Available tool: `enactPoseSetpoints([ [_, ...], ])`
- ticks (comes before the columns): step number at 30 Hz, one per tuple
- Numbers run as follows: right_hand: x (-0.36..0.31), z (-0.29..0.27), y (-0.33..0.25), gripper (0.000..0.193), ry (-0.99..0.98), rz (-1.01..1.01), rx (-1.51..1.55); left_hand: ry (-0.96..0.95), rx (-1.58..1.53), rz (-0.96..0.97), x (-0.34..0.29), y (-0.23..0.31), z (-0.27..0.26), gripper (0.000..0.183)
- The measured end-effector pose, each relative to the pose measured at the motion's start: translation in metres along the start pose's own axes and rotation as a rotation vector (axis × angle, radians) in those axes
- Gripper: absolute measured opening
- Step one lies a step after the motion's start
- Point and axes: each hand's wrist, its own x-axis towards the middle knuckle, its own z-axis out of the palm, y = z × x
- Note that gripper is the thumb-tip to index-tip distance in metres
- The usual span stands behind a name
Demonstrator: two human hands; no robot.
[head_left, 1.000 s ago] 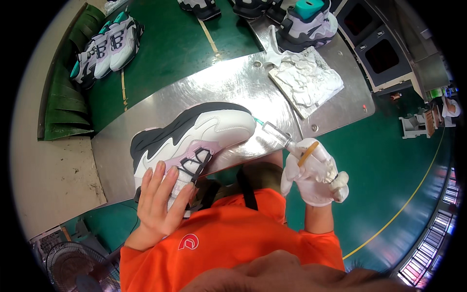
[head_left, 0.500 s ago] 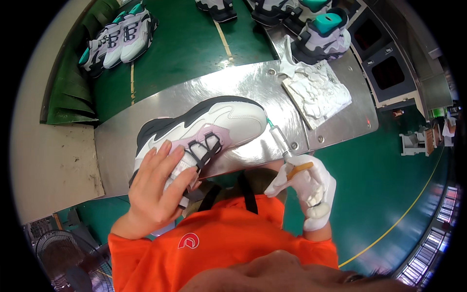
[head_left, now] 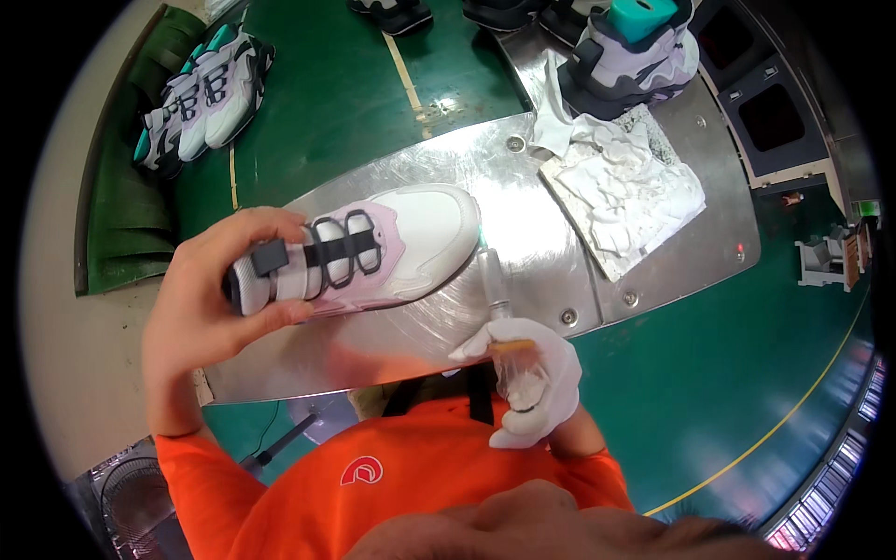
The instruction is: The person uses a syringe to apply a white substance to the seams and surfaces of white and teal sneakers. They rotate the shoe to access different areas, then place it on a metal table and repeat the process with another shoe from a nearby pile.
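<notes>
A white and lilac sneaker (head_left: 422, 229) with black laces stands upright on the metal plate, toe pointing right. My bare left hand (head_left: 201, 289) is closed around its ankle end, fingers on the far side and thumb on the near side. In my gloved right hand (head_left: 541, 383) is a clear syringe (head_left: 492, 277), held by its lower part. Its thin greenish tip meets or nearly meets the edge of the sneaker's toe; exact contact is hard to make out. A tan piece shows at the gloved fingers.
Right of the sneaker, a crumpled white cloth (head_left: 635, 191) covers a flat board on the metal plate (head_left: 411, 350). Another sneaker (head_left: 635, 61) stands behind it. More sneakers (head_left: 210, 93) sit on the green surface at the far left. A fan (head_left: 140, 504) is at the lower left.
The sneaker has rolled from its side to upright, laces up. My left hand has shifted from the laces to the ankle end. My right hand and the syringe have moved left with the toe.
</notes>
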Motion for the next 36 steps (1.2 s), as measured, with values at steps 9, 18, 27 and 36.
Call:
enactPoseSetpoints([
  [9, -0.006, 0.003, 0.005, 0.089, 0.038, 0.004, 0.02, -0.645, -0.266, 0.063, 0.09, -0.028, -0.047, 0.075],
  [18, -0.007, 0.007, 0.003, 0.094, 0.102, -0.014, 0.304, -0.891, -0.136, 0.118, 0.164, -0.022, 0.063, 0.05],
  [27, 0.04, 0.007, -0.085, 0.096, -0.097, 0.025, 0.419, -0.309, -0.297, 0.254, 0.081, 0.014, -0.005, 0.043],
  [36, 0.127, 0.065, -0.107, 0.1, -0.403, 0.085, 0.271, 0.392, -0.74, 0.319, -0.02, -0.032, -0.028, 0.054],
])
